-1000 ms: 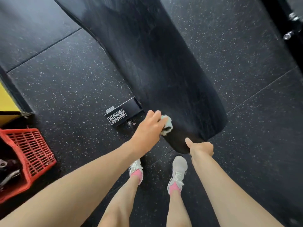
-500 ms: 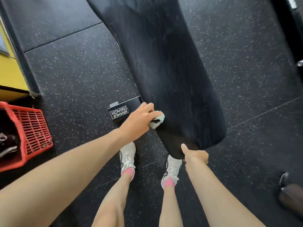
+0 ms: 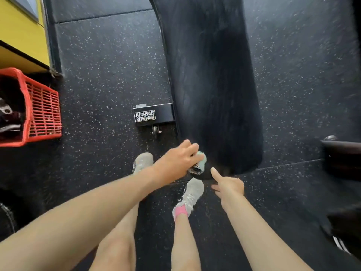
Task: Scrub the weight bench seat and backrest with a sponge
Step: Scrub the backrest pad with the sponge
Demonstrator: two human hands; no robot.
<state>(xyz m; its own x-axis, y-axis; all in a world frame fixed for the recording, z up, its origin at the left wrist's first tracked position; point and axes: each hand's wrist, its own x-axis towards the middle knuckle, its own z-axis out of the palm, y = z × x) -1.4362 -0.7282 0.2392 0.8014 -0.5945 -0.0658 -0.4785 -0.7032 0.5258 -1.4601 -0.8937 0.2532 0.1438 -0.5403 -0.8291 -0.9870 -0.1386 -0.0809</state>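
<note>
Speckled rubber floor [image 3: 109, 75] surrounds the weight bench pad [image 3: 214, 94], its long axis running from lower centre up-frame. Left hand [image 3: 175, 163] grips the sponge [image 3: 202, 162] at the pad's near left corner; right hand [image 3: 228, 185], fingers curled, sets its thumb on the near end, grip unclear.

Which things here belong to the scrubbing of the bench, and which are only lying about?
For the job: sponge, gripped by the left hand; black bench pad; right hand, thumb at the pad's near end.
Lying about: red basket with dark items inside; dark equipment at the right edge.
</note>
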